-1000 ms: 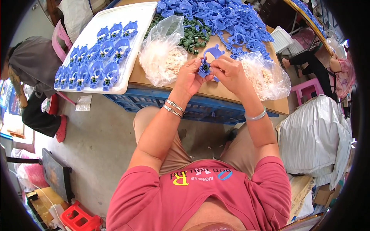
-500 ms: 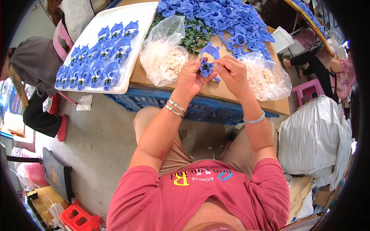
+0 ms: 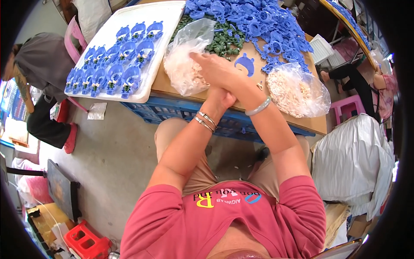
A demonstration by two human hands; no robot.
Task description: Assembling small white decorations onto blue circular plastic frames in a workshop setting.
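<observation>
My right hand (image 3: 217, 71) crosses over my left, its fingers stretched leftward over the open clear bag of small pale pieces (image 3: 188, 80). Beneath the right wrist is my left hand (image 3: 225, 100), mostly covered. Its fingers are out of sight, and so is anything in them. Just right of the hands a blue eared hood-shaped plastic part (image 3: 245, 64) lies on the brown tabletop (image 3: 230, 105). A few small pale bits (image 3: 259, 85) lie in front of it. A second clear bag of pale pieces (image 3: 293, 93) sits at the table's right front.
A white tray (image 3: 161, 30) at the left bears rows of blue eared figures (image 3: 114, 80). Heaps of blue parts (image 3: 263, 26) and dark green parts (image 3: 226, 39) cover the table's back. Seated people are at the left (image 3: 43, 69) and right (image 3: 358, 64). A large pale sack (image 3: 351, 159) stands at the right.
My right hand has left its place beside the left and swung leftward across it to the bag. The left hand has dropped slightly nearer me. The view has shifted a little.
</observation>
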